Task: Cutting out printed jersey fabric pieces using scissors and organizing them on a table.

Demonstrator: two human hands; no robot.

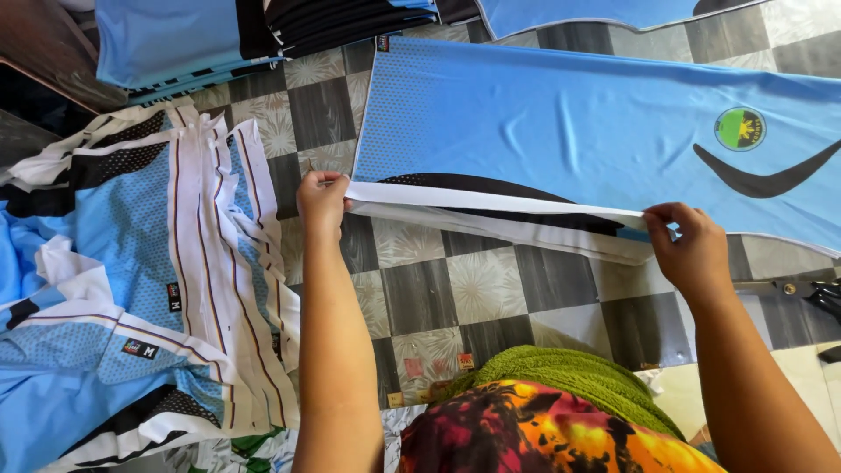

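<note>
Closest in, a green towel point(574, 368) and a bright patterned garment point(561, 434) sit in the person's lap, cut off by the bottom edge. Just beyond, both arms stretch out over the chequered floor point(455, 293). The left hand point(322, 200) has its fingers pinched on the near-left end of the white strip point(491, 206); the right hand point(692, 250) is clenched on the other end, where the strip meets the blue fabric panel point(604, 131). That panel lies flat on the floor ahead, a round badge point(739, 129) and a black curve printed on it.

The risk, as I judge it: the strip is drawn long between two small pinches, so uneven pull could slip it off the panel's edge or wrinkle the blue cloth.

To the left, a heap of cut blue-and-white pieces point(131, 289). Farther back, stacked blue and black fabric point(254, 35), partly out of frame. Something dark at the right edge point(823, 298) is too cropped to identify.
</note>
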